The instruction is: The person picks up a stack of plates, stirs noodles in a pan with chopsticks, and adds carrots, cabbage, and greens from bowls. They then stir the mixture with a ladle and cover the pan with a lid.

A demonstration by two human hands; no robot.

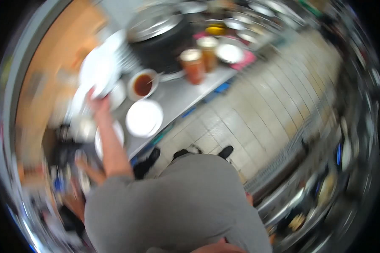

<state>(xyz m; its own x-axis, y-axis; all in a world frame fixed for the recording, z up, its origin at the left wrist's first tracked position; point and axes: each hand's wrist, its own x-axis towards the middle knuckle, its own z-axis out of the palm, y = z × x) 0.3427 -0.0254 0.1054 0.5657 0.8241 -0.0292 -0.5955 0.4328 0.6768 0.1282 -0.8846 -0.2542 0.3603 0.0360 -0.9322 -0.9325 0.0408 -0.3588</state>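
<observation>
My left hand [99,104] reaches over the metal counter. Its fingers close on the near edge of a white plate [98,69], blurred by motion, beside a stack of white plates [128,59]. Just right of the hand stands a white bowl of red-brown sauce [142,85] with a spoon in it. A couple of white plates [144,118] lie on the counter nearer to me, and another white plate [109,139] is partly hidden behind my forearm. My right hand is not visible; only a sliver of skin shows beside my grey shirt.
A large dark pot with a metal lid [154,23] stands at the back. Two jars, one red [193,67] and one amber [208,52], stand near the counter's edge. Another person's hand [90,168] is at left. Tiled floor [257,105] lies to the right.
</observation>
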